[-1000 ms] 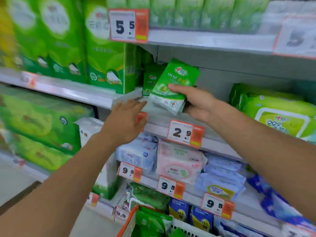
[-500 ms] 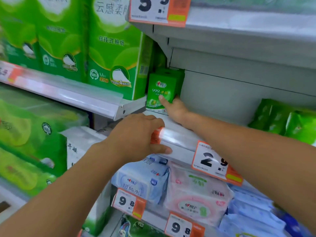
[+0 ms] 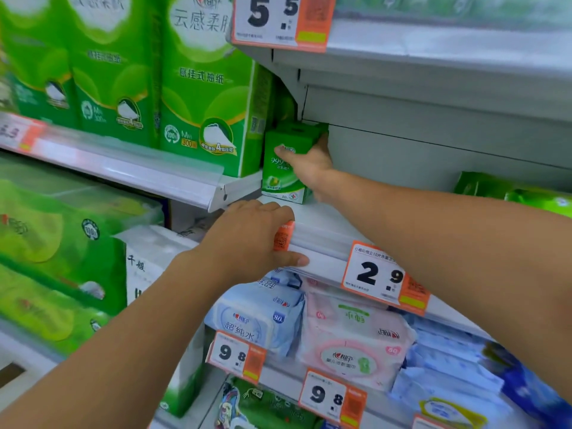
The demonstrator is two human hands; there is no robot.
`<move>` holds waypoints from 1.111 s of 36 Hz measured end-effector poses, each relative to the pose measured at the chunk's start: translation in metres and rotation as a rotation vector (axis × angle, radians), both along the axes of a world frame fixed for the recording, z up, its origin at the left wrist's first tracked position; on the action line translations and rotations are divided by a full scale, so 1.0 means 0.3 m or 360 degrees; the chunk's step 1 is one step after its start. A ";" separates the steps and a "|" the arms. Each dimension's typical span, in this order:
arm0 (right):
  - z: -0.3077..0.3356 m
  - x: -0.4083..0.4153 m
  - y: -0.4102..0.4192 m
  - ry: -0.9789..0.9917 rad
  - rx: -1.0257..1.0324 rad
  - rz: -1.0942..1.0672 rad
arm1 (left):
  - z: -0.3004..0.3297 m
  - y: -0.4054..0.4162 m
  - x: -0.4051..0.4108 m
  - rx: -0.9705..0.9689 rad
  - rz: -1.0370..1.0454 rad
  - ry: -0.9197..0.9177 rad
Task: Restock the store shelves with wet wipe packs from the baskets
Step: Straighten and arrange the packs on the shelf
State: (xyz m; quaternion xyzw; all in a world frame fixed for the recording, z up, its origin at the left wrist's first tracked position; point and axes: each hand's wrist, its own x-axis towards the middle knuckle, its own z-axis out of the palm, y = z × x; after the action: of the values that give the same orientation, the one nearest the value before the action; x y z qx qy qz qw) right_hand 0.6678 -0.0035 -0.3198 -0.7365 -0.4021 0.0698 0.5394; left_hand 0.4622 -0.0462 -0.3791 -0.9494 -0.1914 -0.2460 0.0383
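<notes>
Head view — wipe pack upright (long axis vertical)

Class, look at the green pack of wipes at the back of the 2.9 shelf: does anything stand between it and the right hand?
Nothing visible: the right hand already holds the green pack, which stands upright on the shelf.

Lighting: bright, even store light from above; soft shadow under the upper shelf. Glare on the clear price rail. Edges blurred, wide-angle bowed (left worst)
</notes>
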 end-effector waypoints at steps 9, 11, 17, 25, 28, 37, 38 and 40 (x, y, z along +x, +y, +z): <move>-0.053 0.002 -0.011 0.0381 -0.0341 0.0125 | -0.007 0.019 0.005 -0.0036 -0.0055 -0.0043; -0.051 0.004 -0.031 0.0430 -0.0318 0.0223 | -0.007 0.022 0.004 -0.0043 -0.0060 -0.0048; 0.007 0.018 -0.068 0.0575 -0.0265 0.0323 | 0.005 0.012 0.002 -0.0045 -0.0023 0.0037; 0.012 -0.068 -0.134 0.0344 -0.0070 0.0357 | 0.028 -0.021 -0.002 -0.0096 0.0040 0.0066; -0.015 -0.090 -0.102 0.0209 -0.0095 0.0094 | 0.028 -0.034 0.002 -0.0157 0.0083 0.0063; 0.018 -0.095 -0.209 -0.0646 -0.0056 0.0062 | 0.021 -0.039 -0.027 -0.0236 0.0122 0.0006; 0.014 -0.089 -0.233 -0.0739 -0.0243 0.0352 | 0.018 -0.035 -0.029 -0.0227 0.0113 -0.0010; 0.002 -0.064 -0.249 -0.0832 -0.0677 0.0738 | 0.013 -0.029 -0.032 -0.0205 0.0073 -0.0042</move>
State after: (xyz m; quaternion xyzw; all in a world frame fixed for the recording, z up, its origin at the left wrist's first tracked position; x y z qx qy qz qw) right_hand 0.6487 -0.0783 -0.3191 -0.7144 -0.6577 0.0817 0.2247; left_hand 0.4527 -0.0549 -0.3750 -0.9420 -0.2290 -0.2445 -0.0198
